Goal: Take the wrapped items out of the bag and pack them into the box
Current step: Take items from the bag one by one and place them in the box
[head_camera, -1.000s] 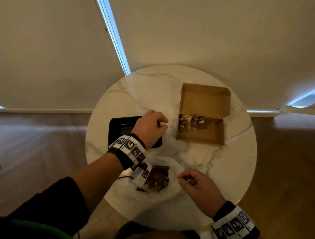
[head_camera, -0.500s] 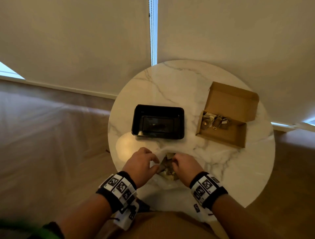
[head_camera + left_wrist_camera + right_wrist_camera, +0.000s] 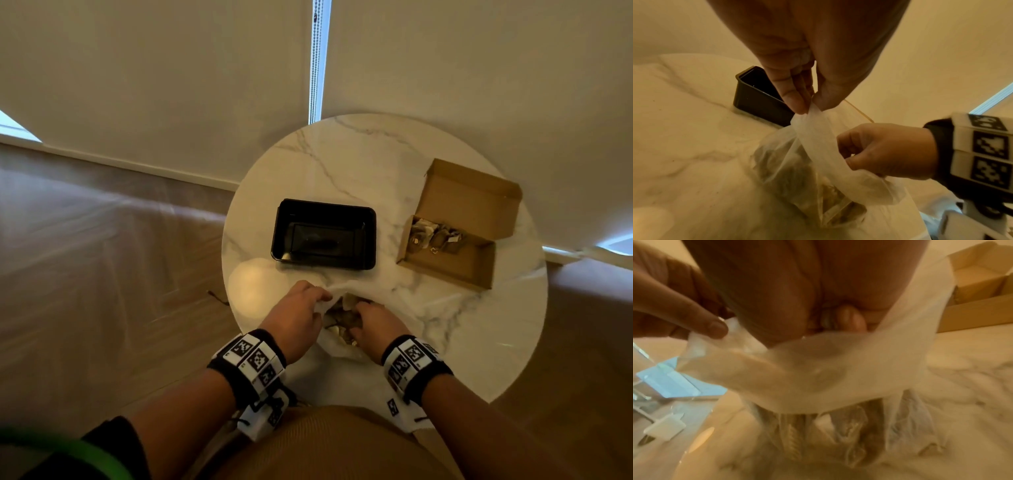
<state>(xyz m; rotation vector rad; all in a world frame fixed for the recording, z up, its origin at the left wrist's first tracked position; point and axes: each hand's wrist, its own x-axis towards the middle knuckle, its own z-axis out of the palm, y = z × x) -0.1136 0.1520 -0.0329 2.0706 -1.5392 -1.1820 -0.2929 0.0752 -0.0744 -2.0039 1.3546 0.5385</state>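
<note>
Left hand (image 3: 296,317) pinches the rim of the thin white bag (image 3: 818,146) between thumb and fingertips and lifts it, which holds the mouth open, while the right hand (image 3: 371,320) reaches down into that mouth with its fingers curled; whether they have closed on anything I cannot tell, since plastic and blur hide the fingertips. Taking the bag as the landmark, it lies at the near edge of the round marble table (image 3: 342,164), right in front of the person, and a heap of wrapped items (image 3: 807,186) shows through its clear side, so plenty appears left to move. Beyond the bag and off to the right stands the open cardboard box (image 3: 469,270), well apart from it, with a small cluster of wrapped pieces (image 3: 433,236) already lying along its far end by the raised lid; most of its floor is bare. Directly beyond the bag sits a black tray (image 3: 323,234), which seems to play no part. My judgement: packing is early, with a few pieces placed and most still bagged.
</note>
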